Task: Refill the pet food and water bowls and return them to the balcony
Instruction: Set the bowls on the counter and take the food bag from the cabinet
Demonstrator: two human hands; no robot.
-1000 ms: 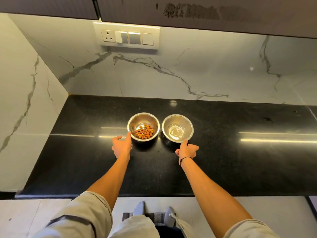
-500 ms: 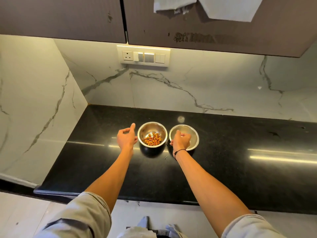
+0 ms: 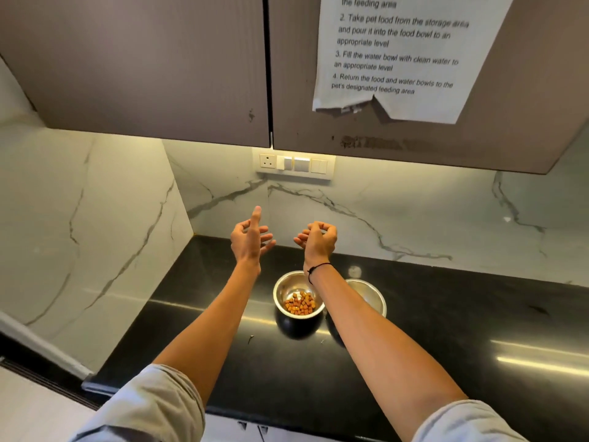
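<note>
Two steel bowls stand side by side on the black counter [image 3: 446,330]. The food bowl [image 3: 283,290] on the left holds brown kibble. The water bowl [image 3: 371,296] on the right is half hidden behind my right forearm. My left hand [image 3: 250,239] is raised above and behind the bowls, fingers spread and relaxed, holding nothing. My right hand [image 3: 317,239] is raised beside it with fingers loosely curled and nothing in them. Neither hand touches a bowl.
Dark wall cabinets [image 3: 159,65] hang overhead, with a printed instruction sheet [image 3: 395,59] taped to the right door. A switch and socket panel [image 3: 294,164] sits on the marble backsplash. A marble side wall [image 3: 79,234] closes the counter's left end.
Both hands have lifted away from the bowls into the air in front of the backsplash. My view has tilted upward, bringing the cabinets and sheet into sight. The bowls have not moved.
</note>
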